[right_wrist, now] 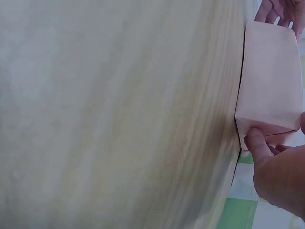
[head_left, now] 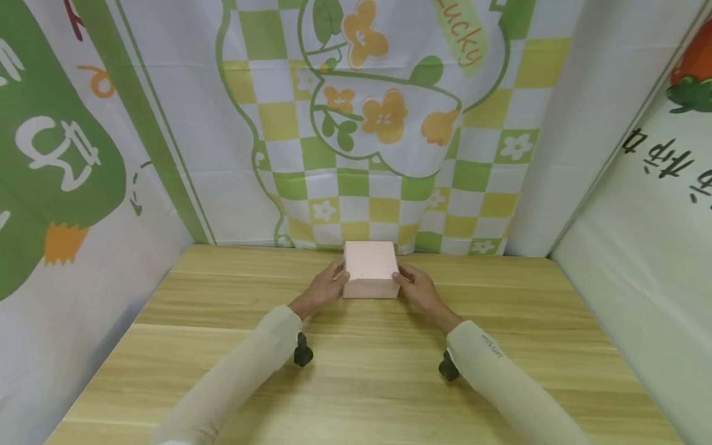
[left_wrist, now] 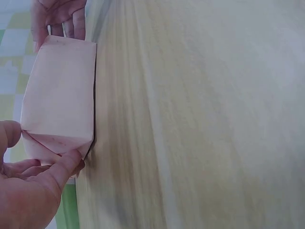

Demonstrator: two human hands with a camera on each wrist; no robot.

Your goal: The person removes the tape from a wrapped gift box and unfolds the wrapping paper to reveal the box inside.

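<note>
Left hand [head_left: 324,287] and right hand [head_left: 421,290] gripped opposite sides of pink box [head_left: 371,264] between them; wooden table [head_left: 372,371] lay beneath both.

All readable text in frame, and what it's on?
"Lucky": back cloth.
Right cloth: black Chinese characters, slanted, partly cut off, not safely readable.
Right sleeve: lettering too small to read.
Left cloth: red, orange and white marks, unreadable.
Pink box: no text visible.
</note>
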